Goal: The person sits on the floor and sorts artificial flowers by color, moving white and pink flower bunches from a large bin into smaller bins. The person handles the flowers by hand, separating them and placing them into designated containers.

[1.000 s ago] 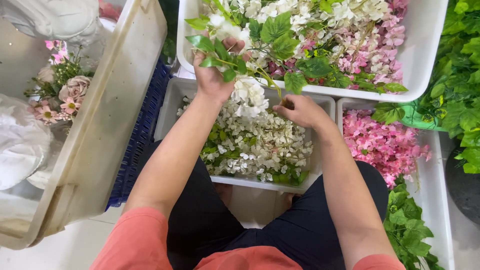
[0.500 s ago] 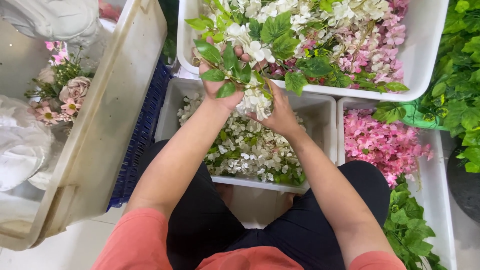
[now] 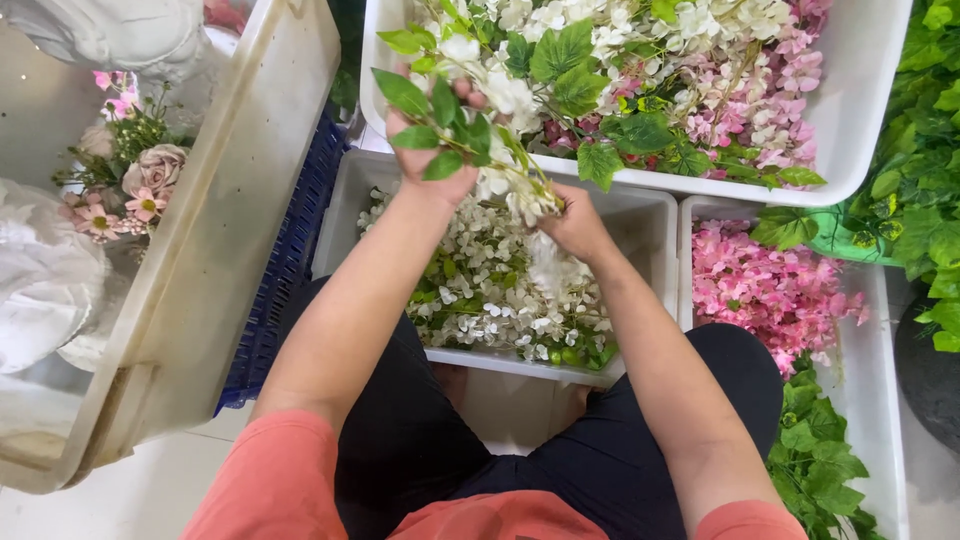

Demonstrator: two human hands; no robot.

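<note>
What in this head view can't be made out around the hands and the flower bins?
- Left hand fingers: hidden behind the leafy flower stem, so its grip is unclear.
- Right hand fingertips: buried in white blossoms; whether it pinches any is unclear.
- Falling petals below the right hand: motion-blurred.
- Large bin of mixed flowers: cut off by the top edge.
- Pink flower bin: far side cut by the right edge.

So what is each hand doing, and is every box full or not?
left hand: closed on the flower sprig
right hand: gripping the sprig's white blossoms
flower sprig: held up over the white-petal bin
white-petal bin: open, partly filled
pink-petal bin: open, holding pink petals
big white tub: open, heaped with sprigs
beige tub: open, holds a small bouquet
</note>
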